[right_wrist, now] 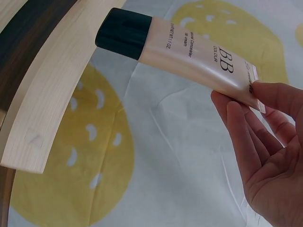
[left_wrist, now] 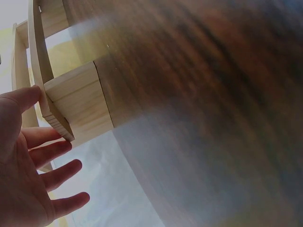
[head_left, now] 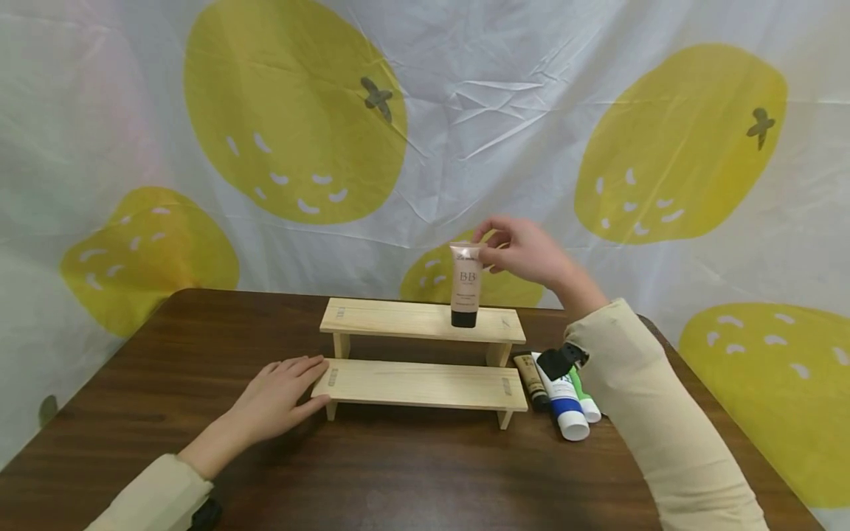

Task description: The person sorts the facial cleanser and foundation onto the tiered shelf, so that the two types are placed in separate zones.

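A BB cream tube [head_left: 465, 280], pale pink with a black cap [right_wrist: 124, 34], stands cap down over the right part of the upper tier of a wooden two-step rack [head_left: 398, 318]. My right hand [head_left: 521, 251] pinches its flat crimped end between thumb and fingertips, also plain in the right wrist view. Whether the cap touches the wood, I cannot tell. At the left end of the lower tier [head_left: 418, 385] rests my left hand [head_left: 275, 398], fingers extended. In the left wrist view its thumb and fingertips touch the board's end [left_wrist: 59, 124], with the other fingers spread.
Right of the rack, under my right forearm, lie several tubes: a gold one [head_left: 530, 376] with a black cap, a white and blue one [head_left: 564, 405], and a green one [head_left: 584, 394] with a white cap. Behind the dark wooden table [head_left: 425, 472] hangs a lemon-print cloth [head_left: 478, 110].
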Tool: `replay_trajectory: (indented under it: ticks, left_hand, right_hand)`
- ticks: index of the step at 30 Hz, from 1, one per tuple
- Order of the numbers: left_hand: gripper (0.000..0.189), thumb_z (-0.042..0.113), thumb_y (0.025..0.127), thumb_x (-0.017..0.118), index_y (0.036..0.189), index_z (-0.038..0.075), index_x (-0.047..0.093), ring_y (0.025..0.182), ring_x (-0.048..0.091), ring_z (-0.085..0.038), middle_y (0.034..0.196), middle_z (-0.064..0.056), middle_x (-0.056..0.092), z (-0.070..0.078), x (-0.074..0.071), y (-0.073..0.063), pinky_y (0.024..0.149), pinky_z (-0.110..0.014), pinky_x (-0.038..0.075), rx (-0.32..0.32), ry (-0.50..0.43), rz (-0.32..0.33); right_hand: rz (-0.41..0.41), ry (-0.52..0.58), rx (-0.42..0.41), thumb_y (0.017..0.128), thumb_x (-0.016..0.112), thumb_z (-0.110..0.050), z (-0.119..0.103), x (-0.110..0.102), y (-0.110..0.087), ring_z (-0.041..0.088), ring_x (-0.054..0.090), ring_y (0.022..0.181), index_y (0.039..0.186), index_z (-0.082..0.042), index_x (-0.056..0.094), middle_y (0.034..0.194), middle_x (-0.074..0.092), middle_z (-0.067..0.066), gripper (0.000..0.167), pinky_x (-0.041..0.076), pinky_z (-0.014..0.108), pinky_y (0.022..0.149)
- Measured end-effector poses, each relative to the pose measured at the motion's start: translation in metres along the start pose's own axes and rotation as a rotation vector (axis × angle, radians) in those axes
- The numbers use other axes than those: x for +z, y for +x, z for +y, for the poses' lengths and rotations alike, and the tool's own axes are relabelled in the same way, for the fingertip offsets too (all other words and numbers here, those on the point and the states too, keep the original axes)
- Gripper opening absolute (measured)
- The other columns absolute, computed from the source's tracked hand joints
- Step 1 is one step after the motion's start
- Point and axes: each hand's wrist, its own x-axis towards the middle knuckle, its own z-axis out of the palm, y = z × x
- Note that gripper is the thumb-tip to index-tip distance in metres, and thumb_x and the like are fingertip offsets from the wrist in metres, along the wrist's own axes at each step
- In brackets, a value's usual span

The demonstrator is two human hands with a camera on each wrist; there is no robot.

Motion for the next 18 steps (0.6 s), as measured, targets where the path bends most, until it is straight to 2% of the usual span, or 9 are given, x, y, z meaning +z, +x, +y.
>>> replay_trajectory:
  ticks: [18]
  left_hand:
    - [0.055,0.042,0.086,0.053,0.124,0.002,0.051,0.111,0.045,-0.031,0.124,-0.013,0.048,-0.001,0.002,0.000,0.088,-0.051,0.033,0.006,0.008,0.009]
  right_hand:
    - [0.011,0.063,-0.016,0.081,0.055,0.000,-0.019,0.035,0.029,0.024,0.059,0.073,0.095,0.002,0.054,0.082,0.060,0.016,0.013,0.050,0.031,0.061]
